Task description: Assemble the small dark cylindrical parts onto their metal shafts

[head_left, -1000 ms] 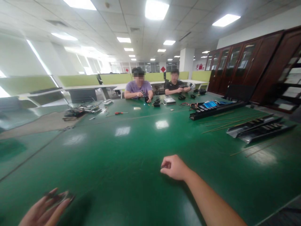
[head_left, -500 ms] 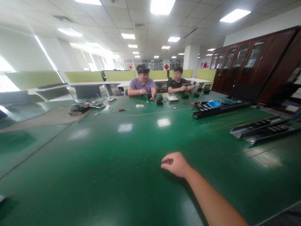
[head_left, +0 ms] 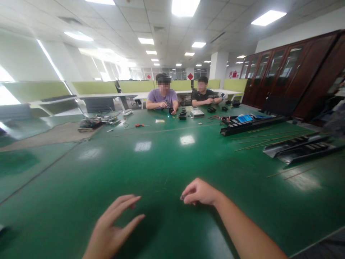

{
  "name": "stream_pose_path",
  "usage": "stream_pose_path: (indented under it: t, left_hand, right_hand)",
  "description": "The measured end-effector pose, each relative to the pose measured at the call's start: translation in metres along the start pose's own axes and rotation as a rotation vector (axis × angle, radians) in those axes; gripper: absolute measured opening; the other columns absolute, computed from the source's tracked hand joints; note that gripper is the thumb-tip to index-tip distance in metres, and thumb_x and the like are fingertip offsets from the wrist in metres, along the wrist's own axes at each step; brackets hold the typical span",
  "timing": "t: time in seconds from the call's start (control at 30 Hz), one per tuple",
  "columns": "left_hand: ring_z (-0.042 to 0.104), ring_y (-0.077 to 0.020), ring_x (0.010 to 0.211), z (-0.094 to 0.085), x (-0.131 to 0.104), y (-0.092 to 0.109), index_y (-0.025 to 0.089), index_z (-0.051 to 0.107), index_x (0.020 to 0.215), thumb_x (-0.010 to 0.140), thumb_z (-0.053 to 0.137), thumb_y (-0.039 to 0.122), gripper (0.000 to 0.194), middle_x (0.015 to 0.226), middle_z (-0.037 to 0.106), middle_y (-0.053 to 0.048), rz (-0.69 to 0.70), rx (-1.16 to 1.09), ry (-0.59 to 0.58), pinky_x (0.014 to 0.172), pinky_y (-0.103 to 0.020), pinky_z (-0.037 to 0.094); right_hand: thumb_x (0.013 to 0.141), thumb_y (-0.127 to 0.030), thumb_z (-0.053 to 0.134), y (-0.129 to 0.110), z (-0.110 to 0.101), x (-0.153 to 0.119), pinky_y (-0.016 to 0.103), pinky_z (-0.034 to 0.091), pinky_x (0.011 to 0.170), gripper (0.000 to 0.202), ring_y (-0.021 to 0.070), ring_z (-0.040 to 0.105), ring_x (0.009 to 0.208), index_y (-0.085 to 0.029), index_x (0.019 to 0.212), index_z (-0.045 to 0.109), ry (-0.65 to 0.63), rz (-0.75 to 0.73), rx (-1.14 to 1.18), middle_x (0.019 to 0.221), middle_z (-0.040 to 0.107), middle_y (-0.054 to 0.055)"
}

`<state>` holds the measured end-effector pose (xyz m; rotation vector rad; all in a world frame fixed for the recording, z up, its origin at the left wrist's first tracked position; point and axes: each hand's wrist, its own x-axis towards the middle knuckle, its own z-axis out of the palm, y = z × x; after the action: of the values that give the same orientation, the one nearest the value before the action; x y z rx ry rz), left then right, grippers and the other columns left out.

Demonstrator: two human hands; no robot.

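Over the green table (head_left: 161, 162), my right hand (head_left: 199, 191) is closed in a pinch on a small dark thing (head_left: 182, 197) at its fingertips, too small to name. To its left, my left hand (head_left: 115, 223) has its thumb and fingers apart with nothing between them, pointing toward the right hand. The two hands do not touch.
Two people sit across the table, one holding a black object (head_left: 171, 110). A red screwdriver (head_left: 139, 125) lies at the back. Cluttered parts (head_left: 90, 123) are at the left back. Black metal channels (head_left: 304, 153), thin rods (head_left: 253, 145) and a blue packet (head_left: 244, 118) lie on the right.
My left hand has come into view from the bottom, fingers apart. My right hand has tilted downward and shifted slightly, still pinching the small thing.
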<state>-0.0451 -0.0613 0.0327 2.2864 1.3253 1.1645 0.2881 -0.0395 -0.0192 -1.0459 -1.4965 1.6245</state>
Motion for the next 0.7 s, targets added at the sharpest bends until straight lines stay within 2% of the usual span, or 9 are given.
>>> stream_pose_path:
  t: [0.07, 0.1, 0.17, 0.23, 0.37, 0.47, 0.53, 0.6, 0.7]
  left_hand:
    - [0.067, -0.0211, 0.09, 0.032, 0.014, 0.025, 0.034, 0.064, 0.124, 0.077, 0.076, 0.036, 0.049, 0.113, 0.066, -0.006, 0.074, -0.072, -0.301, 0.09, -0.036, 0.057]
    - [0.066, -0.0193, 0.089, 0.047, 0.022, 0.036, 0.034, 0.061, 0.128, 0.079, 0.075, 0.031, 0.051, 0.112, 0.066, -0.005, 0.099, -0.125, -0.379, 0.092, -0.036, 0.055]
    - [0.064, -0.016, 0.082, 0.073, 0.034, 0.054, 0.035, 0.061, 0.128, 0.082, 0.072, 0.027, 0.048, 0.113, 0.065, -0.005, 0.127, -0.218, -0.516, 0.084, -0.031, 0.056]
    - [0.063, -0.0163, 0.082, 0.091, 0.042, 0.065, 0.033, 0.068, 0.12, 0.086, 0.067, 0.027, 0.035, 0.105, 0.066, -0.005, 0.144, -0.282, -0.554, 0.077, -0.028, 0.055]
    - [0.063, -0.0188, 0.082, 0.108, 0.047, 0.069, 0.028, 0.078, 0.096, 0.088, 0.065, 0.034, 0.016, 0.088, 0.067, -0.006, 0.128, -0.331, -0.451, 0.072, -0.029, 0.053]
    - [0.066, -0.0205, 0.09, 0.106, 0.044, 0.066, 0.027, 0.077, 0.092, 0.087, 0.066, 0.035, 0.015, 0.098, 0.071, -0.006, 0.09, -0.366, -0.411, 0.081, -0.032, 0.055]
    - [0.068, -0.0218, 0.094, 0.096, 0.04, 0.06, 0.026, 0.076, 0.093, 0.086, 0.067, 0.036, 0.015, 0.102, 0.073, -0.006, 0.029, -0.367, -0.378, 0.087, -0.034, 0.055]
    - [0.07, -0.0232, 0.091, 0.079, 0.034, 0.05, 0.026, 0.077, 0.091, 0.083, 0.068, 0.041, 0.019, 0.098, 0.075, -0.006, -0.069, -0.337, -0.319, 0.086, -0.035, 0.057]
    - [0.071, -0.026, 0.085, 0.039, 0.02, 0.026, 0.028, 0.078, 0.086, 0.074, 0.072, 0.057, 0.032, 0.091, 0.077, -0.003, -0.213, -0.231, -0.177, 0.083, -0.038, 0.06]
  right_hand:
    - [0.056, -0.034, 0.088, -0.002, 0.0, -0.002, 0.021, 0.038, 0.046, 0.038, 0.0088, 0.05, 0.047, -0.012, 0.086, 0.08, -0.05, 0.03, -0.004, 0.061, 0.068, 0.002]
    - [0.055, -0.033, 0.089, -0.004, 0.0, -0.002, 0.021, 0.038, 0.046, 0.038, 0.0087, 0.05, 0.047, -0.013, 0.086, 0.08, -0.063, 0.038, -0.01, 0.06, 0.067, 0.001]
    - [0.055, -0.032, 0.089, -0.005, -0.002, -0.003, 0.02, 0.037, 0.046, 0.035, 0.0086, 0.049, 0.047, -0.013, 0.083, 0.079, -0.072, 0.032, -0.017, 0.057, 0.065, -0.001]
    - [0.055, -0.031, 0.089, -0.006, -0.003, -0.003, 0.02, 0.036, 0.047, 0.03, 0.0086, 0.049, 0.047, -0.013, 0.077, 0.078, -0.08, 0.023, -0.011, 0.055, 0.063, -0.002]
    - [0.055, -0.03, 0.088, -0.005, -0.004, -0.001, 0.02, 0.037, 0.047, 0.027, 0.0089, 0.05, 0.049, -0.013, 0.073, 0.077, -0.084, 0.019, 0.023, 0.057, 0.064, -0.002]
    - [0.057, -0.03, 0.087, -0.003, -0.001, 0.002, 0.02, 0.038, 0.047, 0.028, 0.0089, 0.051, 0.049, -0.012, 0.076, 0.077, -0.054, 0.004, 0.052, 0.059, 0.065, -0.001]
    - [0.057, -0.031, 0.087, -0.003, 0.001, 0.004, 0.02, 0.039, 0.048, 0.031, 0.0092, 0.052, 0.051, -0.013, 0.081, 0.077, -0.046, 0.005, 0.069, 0.062, 0.067, 0.0]
    - [0.057, -0.031, 0.087, -0.003, 0.003, 0.005, 0.02, 0.041, 0.049, 0.035, 0.0096, 0.054, 0.053, -0.013, 0.085, 0.077, -0.05, 0.009, 0.076, 0.067, 0.069, 0.001]
    - [0.057, -0.031, 0.088, -0.003, 0.004, 0.005, 0.02, 0.043, 0.05, 0.038, 0.0098, 0.057, 0.056, -0.014, 0.089, 0.076, -0.078, 0.018, 0.064, 0.07, 0.07, 0.001]
